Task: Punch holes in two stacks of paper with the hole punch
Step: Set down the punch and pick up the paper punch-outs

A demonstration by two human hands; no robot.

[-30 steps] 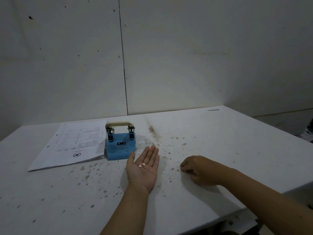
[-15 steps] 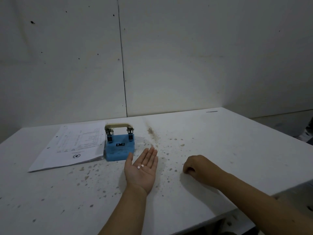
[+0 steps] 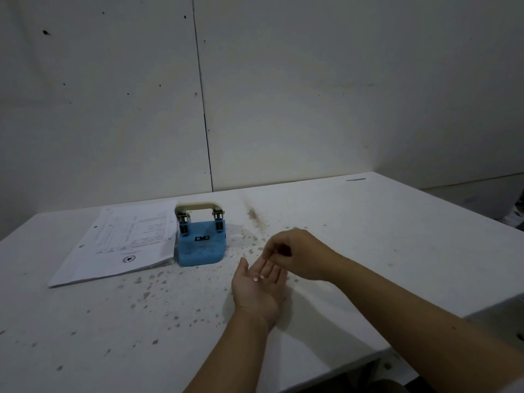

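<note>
A blue hole punch with a cream handle stands on the white table. A stack of printed paper lies just left of it, its edge against the punch. My left hand lies palm up in front of the punch, fingers straight, with two small white paper dots on the palm. My right hand hovers over the left fingers, its fingertips pinched together; anything between them is too small to see.
The tabletop is speckled with grey chips and stains. A wall stands close behind the table. The table's right edge and front right corner drop off near my right forearm.
My right hand has lifted off the table on the right and moved left over my left palm. The left hand has stayed in place, palm up with the dots.
</note>
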